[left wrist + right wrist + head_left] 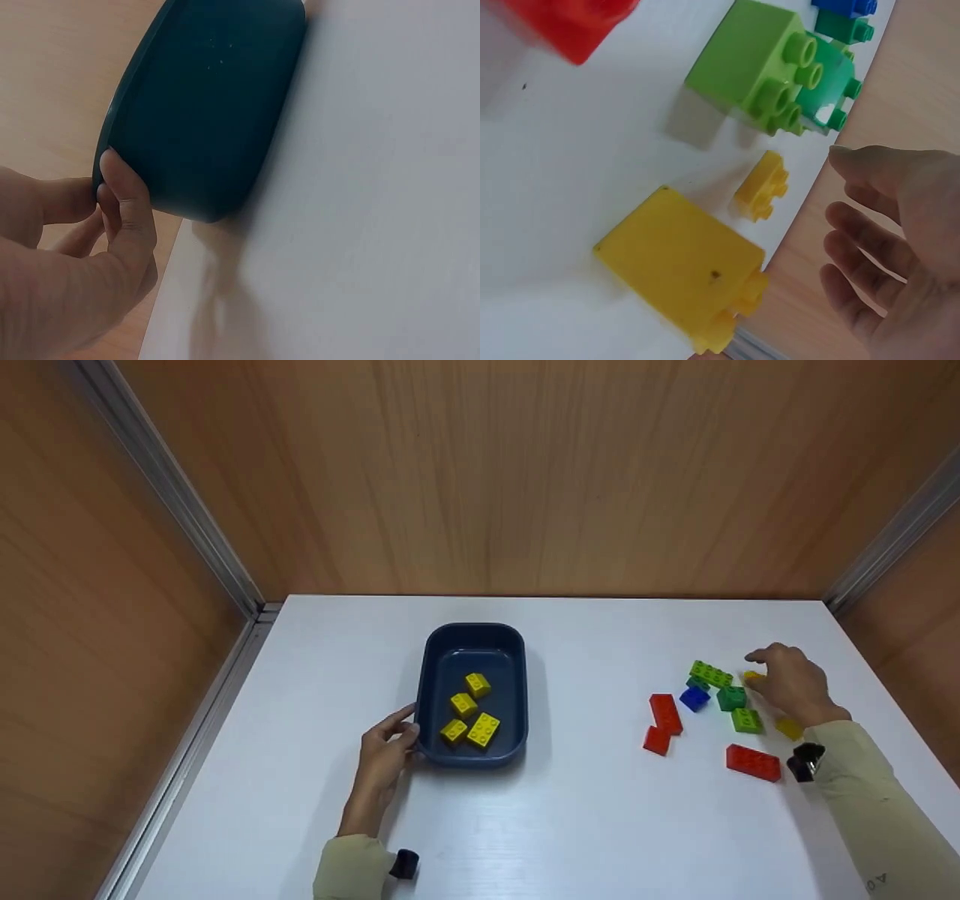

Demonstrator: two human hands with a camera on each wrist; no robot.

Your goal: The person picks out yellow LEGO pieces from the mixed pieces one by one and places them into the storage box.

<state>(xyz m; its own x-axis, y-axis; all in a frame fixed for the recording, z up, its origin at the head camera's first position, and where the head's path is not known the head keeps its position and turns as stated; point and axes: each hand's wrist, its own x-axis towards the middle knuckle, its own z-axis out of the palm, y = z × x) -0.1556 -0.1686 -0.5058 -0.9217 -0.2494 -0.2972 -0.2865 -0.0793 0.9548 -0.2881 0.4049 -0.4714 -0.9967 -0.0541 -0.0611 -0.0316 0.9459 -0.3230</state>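
My left hand (384, 750) pinches the rim of a dark blue tray (421, 697) at its near left side. The left wrist view shows thumb and fingers on either side of the tray's edge (105, 135). Several yellow toy bricks (484, 730) lie inside the tray. Over at the right, my right hand (791, 682) hovers with relaxed, parted fingers beside a small yellow brick (763, 186), holding nothing. A larger yellow brick (679, 259) lies nearer, partly covered by the wrist in the head view.
Left of my right hand are green bricks (732, 698), light green bricks (747, 721) and a blue brick (695, 698). Red bricks (666, 714) lie farther left, with a long red brick (753, 763) in front. Wooden panels (525, 480) enclose the white table (600, 825).
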